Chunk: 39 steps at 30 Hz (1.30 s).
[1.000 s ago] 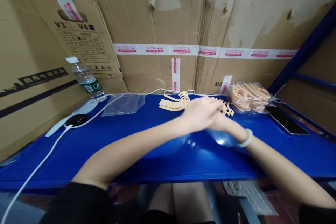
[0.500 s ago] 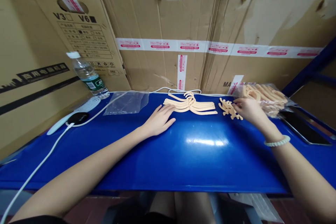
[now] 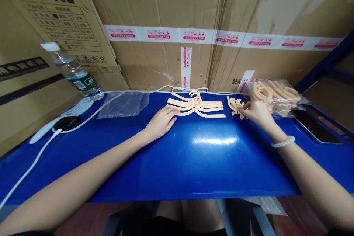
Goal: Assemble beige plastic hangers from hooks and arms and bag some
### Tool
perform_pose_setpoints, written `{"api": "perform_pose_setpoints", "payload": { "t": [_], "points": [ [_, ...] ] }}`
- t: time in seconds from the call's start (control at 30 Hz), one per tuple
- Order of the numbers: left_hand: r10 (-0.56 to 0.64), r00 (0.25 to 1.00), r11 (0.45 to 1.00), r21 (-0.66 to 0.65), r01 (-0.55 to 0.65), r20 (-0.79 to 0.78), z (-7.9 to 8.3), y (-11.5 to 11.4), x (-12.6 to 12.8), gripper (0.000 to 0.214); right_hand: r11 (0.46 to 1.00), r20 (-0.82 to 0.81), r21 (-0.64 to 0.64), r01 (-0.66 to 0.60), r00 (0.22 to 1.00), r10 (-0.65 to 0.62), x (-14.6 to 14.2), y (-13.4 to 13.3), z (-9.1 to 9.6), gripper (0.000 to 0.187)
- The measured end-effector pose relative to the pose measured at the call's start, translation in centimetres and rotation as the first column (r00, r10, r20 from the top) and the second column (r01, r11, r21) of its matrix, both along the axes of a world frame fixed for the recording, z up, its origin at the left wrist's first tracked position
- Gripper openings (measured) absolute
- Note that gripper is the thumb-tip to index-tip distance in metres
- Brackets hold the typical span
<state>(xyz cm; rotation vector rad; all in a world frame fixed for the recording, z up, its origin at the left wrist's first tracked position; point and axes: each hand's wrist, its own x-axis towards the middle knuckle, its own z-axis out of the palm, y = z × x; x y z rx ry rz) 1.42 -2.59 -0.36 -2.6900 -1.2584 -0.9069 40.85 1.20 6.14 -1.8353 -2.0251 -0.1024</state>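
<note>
Several beige plastic clothes hangers (image 3: 195, 106) lie stacked on the blue table, arms spread left and right, with curved hooks at the back. My left hand (image 3: 161, 121) rests flat at their left side, fingers stretched out, fingertips touching the end of the nearest hanger's left arm. To the right is a loose pile of small beige plastic pieces (image 3: 234, 104), some of them curved. Over its right edge my right hand (image 3: 258, 113) pinches thumb and fingers together on one of the small pieces, which the fingertips largely cover.
A clear bag (image 3: 276, 96) of more beige parts stands behind my right hand, beside a dark phone (image 3: 316, 126). On the left are a flat plastic bag (image 3: 124, 104), a water bottle (image 3: 76, 75), a hairbrush (image 3: 65, 118) and a black mouse-like device (image 3: 66, 123). Cardboard (image 3: 160, 62) walls the back.
The head view has shifted, so the table things sit a little further left and higher. My left fingers have drawn closer together; the nearest hanger lies more apart from the stack. My right hand stays at the pile.
</note>
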Motion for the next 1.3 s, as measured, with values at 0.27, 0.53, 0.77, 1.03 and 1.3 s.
{"api": "perform_pose_setpoints", "payload": {
  "t": [0.27,0.53,0.77,1.03,1.3],
  "points": [
    [0.060,0.998,0.998,0.029,-0.060,-0.011,-0.3,0.0,0.1,0.024,0.988,-0.154,-0.096,0.122,0.979,-0.136,-0.5,-0.1,1.1,0.015],
    [0.025,0.997,0.999,0.031,-0.027,0.067,0.2,-0.5,0.0,0.020,0.991,-0.407,-0.052,0.123,0.904,-0.134,-1.3,-1.5,2.7,0.016],
    [0.055,0.986,0.998,-0.038,-0.050,0.157,0.4,-1.2,-0.5,0.015,0.941,-0.973,-0.144,-0.307,0.215,-0.078,-3.6,-3.0,2.2,0.037],
    [0.087,0.959,0.989,-0.141,-0.051,0.268,0.8,-1.9,-0.5,0.009,0.891,-0.976,-0.216,-0.399,0.067,-0.207,-5.7,-4.2,0.9,0.044],
    [0.093,0.937,0.985,-0.167,-0.038,0.335,1.1,-2.2,-0.4,0.011,0.915,-0.956,-0.144,-0.377,0.290,-0.031,-5.2,-3.7,0.0,0.046]
  ]
}}
